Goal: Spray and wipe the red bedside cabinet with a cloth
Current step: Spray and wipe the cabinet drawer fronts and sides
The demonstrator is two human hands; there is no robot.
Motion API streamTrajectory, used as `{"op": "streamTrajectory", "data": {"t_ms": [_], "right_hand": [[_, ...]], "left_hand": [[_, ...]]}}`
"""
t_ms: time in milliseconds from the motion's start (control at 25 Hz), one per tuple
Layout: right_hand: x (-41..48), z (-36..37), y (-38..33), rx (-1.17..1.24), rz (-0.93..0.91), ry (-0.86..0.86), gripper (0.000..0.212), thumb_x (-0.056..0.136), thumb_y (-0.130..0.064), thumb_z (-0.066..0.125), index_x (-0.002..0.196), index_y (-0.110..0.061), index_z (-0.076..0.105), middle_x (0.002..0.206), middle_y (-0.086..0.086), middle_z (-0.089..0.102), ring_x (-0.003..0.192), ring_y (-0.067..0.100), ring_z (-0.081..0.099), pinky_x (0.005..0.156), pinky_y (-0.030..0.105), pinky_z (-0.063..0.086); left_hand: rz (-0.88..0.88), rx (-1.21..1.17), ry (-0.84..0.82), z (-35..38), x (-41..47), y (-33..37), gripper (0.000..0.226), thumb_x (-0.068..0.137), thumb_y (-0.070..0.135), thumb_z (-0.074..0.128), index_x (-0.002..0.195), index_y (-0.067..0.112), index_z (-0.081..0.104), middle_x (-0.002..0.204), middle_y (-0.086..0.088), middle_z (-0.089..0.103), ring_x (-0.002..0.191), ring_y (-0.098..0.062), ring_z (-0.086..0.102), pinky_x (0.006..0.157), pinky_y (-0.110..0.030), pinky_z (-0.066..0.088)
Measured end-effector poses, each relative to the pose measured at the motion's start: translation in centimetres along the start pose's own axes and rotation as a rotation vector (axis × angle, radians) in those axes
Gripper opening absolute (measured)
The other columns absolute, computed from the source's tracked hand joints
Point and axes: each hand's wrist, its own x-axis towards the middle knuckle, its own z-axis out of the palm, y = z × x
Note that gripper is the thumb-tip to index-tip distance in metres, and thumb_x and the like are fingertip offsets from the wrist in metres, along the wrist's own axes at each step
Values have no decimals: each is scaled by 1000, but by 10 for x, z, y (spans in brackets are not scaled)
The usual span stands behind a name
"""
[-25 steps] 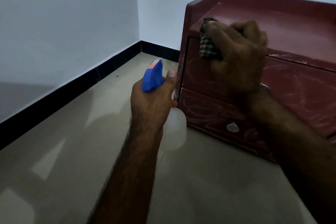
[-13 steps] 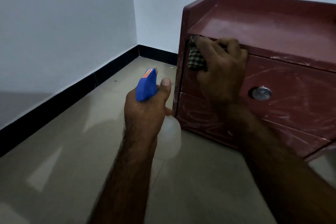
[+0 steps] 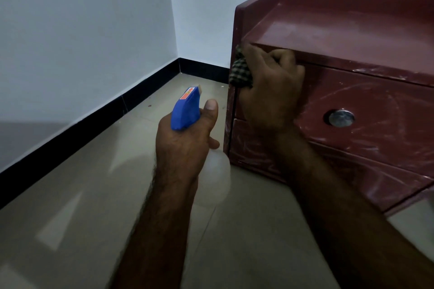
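Note:
The red bedside cabinet stands on the floor at the right, its two drawer fronts streaked with white smears. My right hand grips a checked cloth and presses it against the top left corner of the upper drawer front, just under the cabinet's top edge. A round metal knob shows to the right of that hand. My left hand holds a spray bottle with a blue trigger head and a pale translucent body, a little left of the cabinet, nozzle pointing away.
Beige tiled floor spreads to the left and front. White walls with a black skirting board meet in a corner behind the cabinet's left side. The cabinet top has a raised rim.
My right hand with the cloth has slid down from the cabinet's top edge and leftward to the upper drawer's left corner, uncovering the upper knob. The left hand with the bottle has barely shifted.

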Motion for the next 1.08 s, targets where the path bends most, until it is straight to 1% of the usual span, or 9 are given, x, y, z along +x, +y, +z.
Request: {"op": "streamTrajectory", "data": {"t_ms": [120, 240, 360, 560, 640, 720, 800, 1000, 1080], "right_hand": [[5, 2, -5, -4, -25, -47, 59, 83, -12, 70, 140, -27, 61, 125, -8, 71, 108, 27, 58, 82, 37, 35], [21, -3, -5, 57, -63, 86, 60, 75, -7, 74, 132, -23, 68, 113, -6, 74, 101, 28, 62, 80, 35, 33], [39, -4, -6, 41, -77, 114, 62, 76, -10, 75, 136, -25, 65, 119, -9, 72, 103, 25, 61, 82, 34, 31], [19, -1, -6, -54, -162, -94, 53, 93, -17, 62, 144, -29, 56, 134, -11, 65, 119, 25, 54, 90, 38, 34], [29, -2, -8, -18, -126, -40, 56, 89, -14, 66, 143, -27, 58, 129, -8, 69, 115, 26, 57, 88, 37, 34], [45, -4, -12, -10, -79, 79, 57, 85, -12, 68, 140, -27, 61, 123, -10, 71, 110, 25, 59, 85, 35, 32], [51, -5, -12, -16, -86, 122, 57, 85, -13, 67, 140, -27, 62, 124, -12, 70, 111, 25, 59, 86, 35, 34], [16, 4, -9, -58, -157, -140, 58, 94, -18, 61, 150, -29, 49, 139, -11, 62, 122, 24, 52, 91, 38, 33], [10, 6, -6, -56, -158, -140, 57, 94, -19, 63, 149, -28, 51, 136, -9, 65, 119, 25, 54, 89, 39, 35]], "left_hand": [[-11, 22, -1, 0, -1, -3, 22, 87, 54, 69, 85, 36, 56, 71, 5, 69, 58, -15, 71, 78, -49, 61], [10, 16, -11, -1, -1, -5, 22, 89, 53, 68, 88, 33, 58, 77, 3, 69, 57, -13, 71, 71, -39, 59], [12, 20, -4, -2, 0, -4, 22, 88, 53, 68, 87, 35, 57, 80, 2, 69, 57, -11, 70, 66, -32, 53], [-7, 13, -5, -5, -1, -2, 22, 88, 52, 70, 85, 33, 59, 73, 3, 70, 58, -15, 71, 77, -49, 61], [2, 8, -7, -5, -1, -1, 23, 87, 53, 71, 86, 34, 59, 73, 4, 70, 58, -16, 72, 78, -50, 61], [9, 12, -6, -4, -2, 0, 22, 87, 53, 71, 86, 35, 59, 73, 3, 70, 58, -16, 71, 79, -50, 61], [10, 20, -12, -3, -3, 0, 22, 88, 53, 70, 86, 34, 58, 74, 3, 69, 58, -15, 71, 78, -50, 61], [-30, 31, -15, -4, -6, 1, 28, 87, 53, 70, 87, 27, 62, 76, 1, 70, 59, -17, 72, 77, -51, 62], [-32, 29, -18, -5, -7, 1, 27, 87, 54, 71, 86, 28, 62, 72, 2, 71, 59, -17, 72, 77, -51, 62]]}}
